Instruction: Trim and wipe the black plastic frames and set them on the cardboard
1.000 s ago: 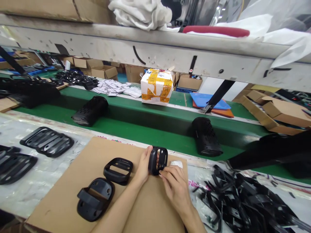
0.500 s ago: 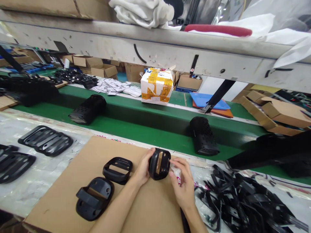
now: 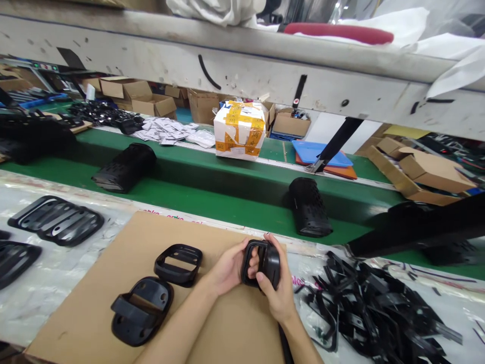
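A blk plastic frame [image 3: 270, 265] is being gripped betw. both hands, just above the right part of a cardbd sheet [image 3: 87, 288]. The L hand [image 3: 227, 268] is being closed around the frame's left side, w/ its fingers apparently being passed through the opening. The R hand [image 3: 278, 298] is being wrapped around the frame's right side & lower edge. Both hands are being kept closed on the frame.

On the cardbd, an open blk frame [image 3: 175, 277] is being left just beside the L hand, & a dished blk molded part [image 3: 142, 323] is being rested nearer the sheet's front edge. To the right, a heap of blk parts [image 3: 375, 313] is being piled on the plastic-covered bench. To the left, flat blk plates [image 3: 56, 220] are being laid out.

Beyond, two blk perforated cylinders [image 3: 125, 168] [image 3: 308, 207] are being carried on a green conveyor [image 3: 212, 202], well apart. A yellow-taped box [image 3: 239, 130] is being kept on the far side, near a blue tray [image 3: 322, 153].
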A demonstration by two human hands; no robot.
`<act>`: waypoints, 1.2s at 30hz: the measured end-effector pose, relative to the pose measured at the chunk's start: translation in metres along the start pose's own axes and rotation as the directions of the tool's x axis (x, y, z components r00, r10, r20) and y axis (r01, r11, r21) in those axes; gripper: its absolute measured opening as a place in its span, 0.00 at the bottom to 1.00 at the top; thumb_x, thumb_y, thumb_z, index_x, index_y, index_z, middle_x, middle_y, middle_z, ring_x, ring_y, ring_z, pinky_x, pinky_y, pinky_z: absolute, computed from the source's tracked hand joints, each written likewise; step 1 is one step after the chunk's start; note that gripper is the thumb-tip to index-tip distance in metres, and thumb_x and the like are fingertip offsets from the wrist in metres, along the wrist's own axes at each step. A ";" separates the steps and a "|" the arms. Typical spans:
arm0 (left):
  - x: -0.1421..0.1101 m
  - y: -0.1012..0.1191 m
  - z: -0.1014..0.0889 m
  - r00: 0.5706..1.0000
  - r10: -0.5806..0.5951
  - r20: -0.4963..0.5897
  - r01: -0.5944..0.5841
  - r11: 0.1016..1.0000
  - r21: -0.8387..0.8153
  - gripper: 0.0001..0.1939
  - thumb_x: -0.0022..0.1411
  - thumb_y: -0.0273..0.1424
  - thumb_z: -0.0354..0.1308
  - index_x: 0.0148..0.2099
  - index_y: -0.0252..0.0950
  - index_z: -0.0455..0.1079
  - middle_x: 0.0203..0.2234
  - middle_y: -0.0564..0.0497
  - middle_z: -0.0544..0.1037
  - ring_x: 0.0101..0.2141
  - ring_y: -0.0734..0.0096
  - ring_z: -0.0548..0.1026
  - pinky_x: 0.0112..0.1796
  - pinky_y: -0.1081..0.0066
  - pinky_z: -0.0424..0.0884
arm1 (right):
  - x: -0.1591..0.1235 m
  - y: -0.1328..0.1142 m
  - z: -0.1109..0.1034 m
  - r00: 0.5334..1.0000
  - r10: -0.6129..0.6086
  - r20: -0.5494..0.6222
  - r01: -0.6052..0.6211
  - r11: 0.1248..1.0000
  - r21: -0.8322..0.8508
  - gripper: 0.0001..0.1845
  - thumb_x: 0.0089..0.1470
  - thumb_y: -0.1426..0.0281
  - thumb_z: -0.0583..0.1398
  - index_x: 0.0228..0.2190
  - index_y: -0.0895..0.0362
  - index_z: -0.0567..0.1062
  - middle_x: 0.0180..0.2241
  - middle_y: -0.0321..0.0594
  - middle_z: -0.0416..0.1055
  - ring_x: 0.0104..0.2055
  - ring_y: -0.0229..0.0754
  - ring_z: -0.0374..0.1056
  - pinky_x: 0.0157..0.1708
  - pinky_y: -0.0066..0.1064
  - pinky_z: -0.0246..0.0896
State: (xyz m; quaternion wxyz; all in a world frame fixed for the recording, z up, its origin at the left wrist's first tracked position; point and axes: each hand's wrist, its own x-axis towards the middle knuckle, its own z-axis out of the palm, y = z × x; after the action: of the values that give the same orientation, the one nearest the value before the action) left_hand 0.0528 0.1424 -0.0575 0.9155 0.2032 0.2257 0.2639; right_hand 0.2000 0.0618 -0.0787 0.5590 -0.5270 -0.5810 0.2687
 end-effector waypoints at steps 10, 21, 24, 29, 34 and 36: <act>0.001 -0.008 -0.005 0.938 0.342 -0.052 -0.286 0.852 0.438 0.20 0.62 0.45 0.71 0.39 0.33 0.74 0.23 0.54 0.73 0.24 0.76 0.68 0.29 0.74 0.63 | -0.002 0.005 0.005 0.997 -0.046 -0.064 0.038 0.993 -0.112 0.39 0.65 0.56 0.63 0.71 0.51 0.60 0.69 0.51 0.61 0.70 0.63 0.59 0.69 0.62 0.54; 0.003 -0.012 0.003 0.891 0.447 -0.073 -0.333 0.755 0.565 0.18 0.64 0.46 0.68 0.39 0.35 0.77 0.29 0.49 0.79 0.29 0.67 0.74 0.33 0.71 0.70 | -0.006 0.008 0.008 0.987 -0.145 -0.072 0.121 0.957 -0.264 0.42 0.62 0.63 0.64 0.73 0.50 0.57 0.70 0.51 0.58 0.72 0.64 0.55 0.70 0.65 0.52; 0.004 -0.011 0.002 0.895 0.439 -0.074 -0.332 0.769 0.546 0.19 0.62 0.46 0.70 0.36 0.34 0.75 0.27 0.50 0.77 0.28 0.69 0.73 0.31 0.72 0.68 | -0.008 0.007 0.009 0.988 -0.146 -0.054 0.128 0.960 -0.250 0.41 0.62 0.63 0.65 0.71 0.50 0.59 0.70 0.51 0.58 0.72 0.64 0.54 0.70 0.64 0.53; 0.000 -0.009 0.000 0.946 0.322 -0.037 -0.283 0.878 0.387 0.22 0.56 0.43 0.76 0.41 0.34 0.74 0.29 0.52 0.76 0.27 0.74 0.71 0.31 0.74 0.67 | -0.007 0.004 0.007 0.996 -0.012 -0.090 0.004 0.996 -0.086 0.38 0.64 0.56 0.63 0.70 0.52 0.61 0.69 0.52 0.62 0.70 0.64 0.60 0.69 0.63 0.54; 0.002 -0.012 -0.005 0.942 0.329 -0.058 -0.294 0.898 0.327 0.22 0.62 0.47 0.70 0.35 0.34 0.70 0.24 0.53 0.74 0.22 0.77 0.69 0.28 0.74 0.65 | -0.004 0.003 0.006 0.998 -0.006 -0.069 0.001 0.998 -0.064 0.39 0.65 0.53 0.62 0.70 0.51 0.61 0.69 0.51 0.62 0.70 0.63 0.59 0.70 0.61 0.52; 0.003 -0.013 -0.007 0.941 0.336 -0.046 -0.299 0.886 0.356 0.22 0.63 0.47 0.70 0.35 0.34 0.70 0.24 0.53 0.74 0.21 0.77 0.69 0.27 0.74 0.65 | -0.004 0.003 0.006 0.998 -0.002 -0.070 -0.002 0.998 -0.055 0.39 0.65 0.53 0.62 0.70 0.51 0.61 0.69 0.50 0.62 0.70 0.62 0.59 0.70 0.60 0.52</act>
State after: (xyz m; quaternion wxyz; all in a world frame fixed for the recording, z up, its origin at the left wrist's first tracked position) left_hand 0.0572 0.1356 -0.0706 0.7969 0.3795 0.2804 0.3772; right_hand 0.1949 0.0607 -0.0842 0.5640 -0.5514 -0.5684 0.2340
